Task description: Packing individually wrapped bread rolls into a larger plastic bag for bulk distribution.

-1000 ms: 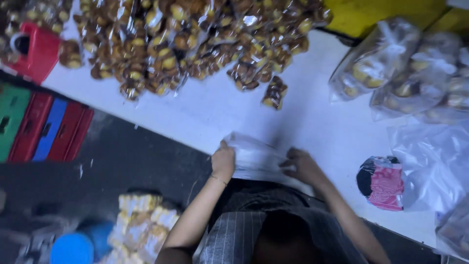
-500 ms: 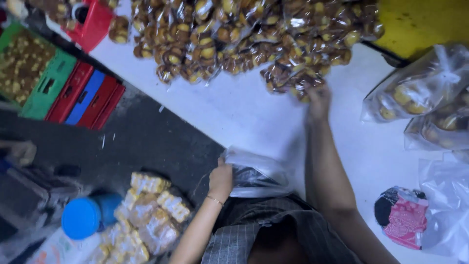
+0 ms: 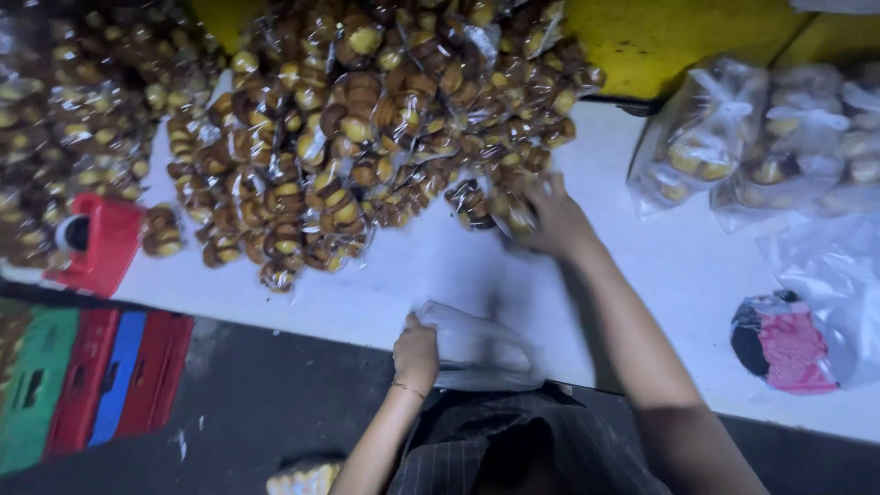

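One big heap of small clear packs point(image 3: 367, 137), each stuffed with brown and yellow pastries, covers the far side of the white table point(image 3: 403, 284) (far too many to count). Three larger filled bags point(image 3: 706, 137) sit off to the right, and one pink and black pouch point(image 3: 779, 339) lies near the table's front edge. One red box point(image 3: 105, 243) stands at the left end, and coloured crates point(image 3: 82, 385) rest on the floor below.

The right hand point(image 3: 555, 220) is stretched out on a straight arm to the near edge of the heap, its fingers spread over one pack point(image 3: 481, 206) and touching it; motion blur hides whether they have closed on it. The left hand point(image 3: 417, 348) stays low at the table's front edge, fingers pinched on the rim of one empty clear bag point(image 3: 481, 353), which lies flat just right of it.
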